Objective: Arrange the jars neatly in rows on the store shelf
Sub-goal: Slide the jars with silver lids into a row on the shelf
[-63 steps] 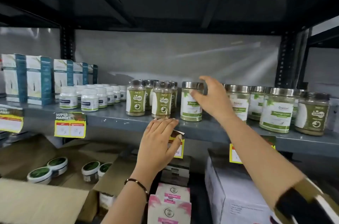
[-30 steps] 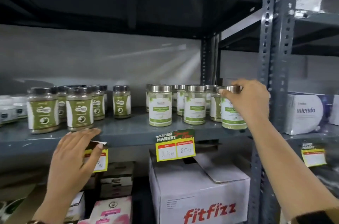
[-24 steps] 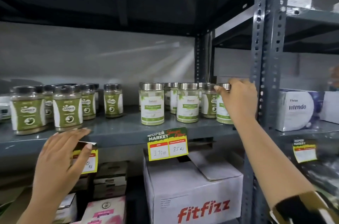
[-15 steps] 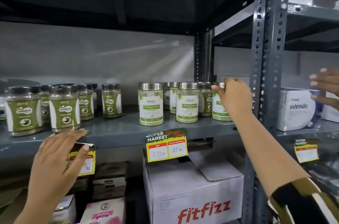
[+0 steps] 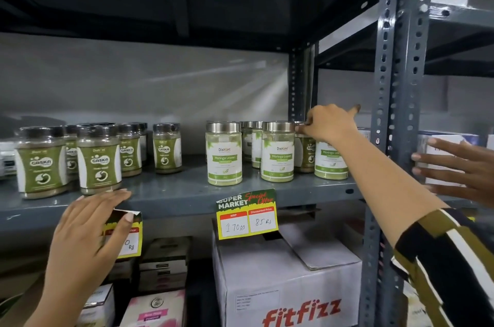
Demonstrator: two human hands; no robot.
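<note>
Green-labelled Gaska jars (image 5: 99, 163) with dark lids stand in loose rows on the left of the grey shelf (image 5: 173, 195); one more Gaska jar (image 5: 167, 150) stands apart. Steel-lidded white Moringa jars (image 5: 224, 155) stand to the right, in front of several others. My right hand (image 5: 328, 123) curls over the lid of the rightmost Moringa jar (image 5: 330, 163), index finger lifted and thumb against the lid of a green jar (image 5: 306, 152) behind. The jar rests on the shelf. My left hand (image 5: 88, 227) lies flat on the shelf's front edge over a yellow price tag, holding nothing.
A perforated steel post (image 5: 395, 86) stands just right of my right arm. Another person's hand (image 5: 459, 168) reaches in beyond it by a white box (image 5: 449, 144). A yellow price tag (image 5: 247, 215) hangs from the shelf edge. Below sits a Fitfizz carton (image 5: 288, 286) and smaller boxes.
The view swung right along the shelf. My right hand carried a Moringa jar to the right end of the row and set it down. Another person's hand came in from the right.
</note>
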